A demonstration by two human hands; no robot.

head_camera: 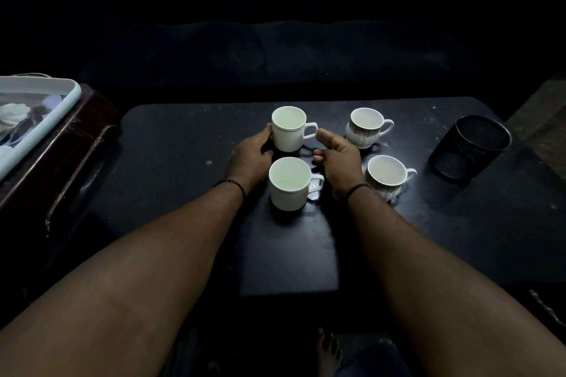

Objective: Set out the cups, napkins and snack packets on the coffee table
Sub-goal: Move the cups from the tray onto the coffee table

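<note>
White ceramic mug (289, 128), far-left of four at the surface (171, 162) centre: rigid, breakable, light. Left hand (251, 156) holds its wall at 9 o'clock; right hand (338, 156) loosely curled, empty, beside handle.

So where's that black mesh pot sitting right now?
The black mesh pot stands upright on the coffee table, at its far right corner, just right of the two patterned cups.

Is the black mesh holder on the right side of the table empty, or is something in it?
The black mesh holder looks empty: through its open top only dark mesh shows, no napkins or packets.
</note>
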